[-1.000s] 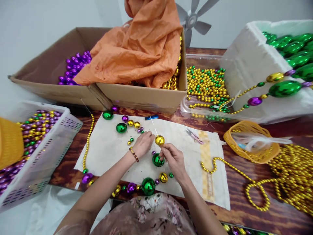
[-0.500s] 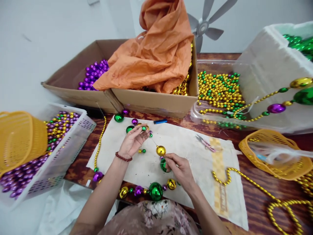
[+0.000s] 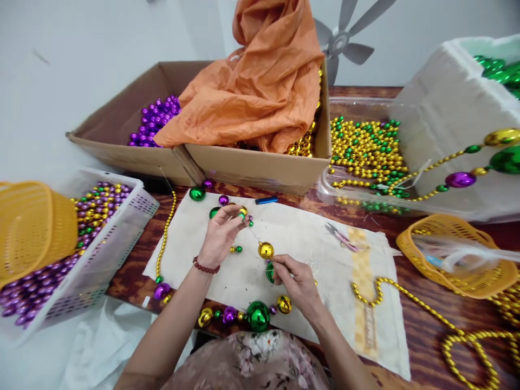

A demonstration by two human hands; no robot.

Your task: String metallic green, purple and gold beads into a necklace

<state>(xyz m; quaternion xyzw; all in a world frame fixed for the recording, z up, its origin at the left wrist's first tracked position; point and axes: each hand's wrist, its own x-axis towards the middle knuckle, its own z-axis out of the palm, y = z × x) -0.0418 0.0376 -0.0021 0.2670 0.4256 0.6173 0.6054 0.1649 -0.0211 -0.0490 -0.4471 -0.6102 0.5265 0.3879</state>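
My left hand (image 3: pixel 223 233), with a dark red bead bracelet at its wrist, pinches a small green bead (image 3: pixel 242 215) between its fingertips. A thin needle or wire (image 3: pixel 252 232) slants from there to a large gold bead (image 3: pixel 266 250). Just below that bead, my right hand (image 3: pixel 296 281) has thumb and fingers closed on the thread (image 3: pixel 273 263). A large green bead (image 3: pixel 270 272) hangs partly behind the right fingers. Strung gold, purple and green beads (image 3: pixel 258 316) lie along the near table edge, close to my body.
A white cloth (image 3: pixel 329 303) covers part of the table, with loose beads, a blue lighter (image 3: pixel 266 200) and thread snips (image 3: pixel 340 236) on it. Behind stands a cardboard box (image 3: pixel 252 168) under orange fabric. Bead-filled baskets (image 3: pixel 138 208) flank both sides; a gold bead strand (image 3: pixel 430 314) lies right.
The small green bead and my left fingertips have shifted very slightly right and down. My right hand keeps its grip by the gold bead, almost still.
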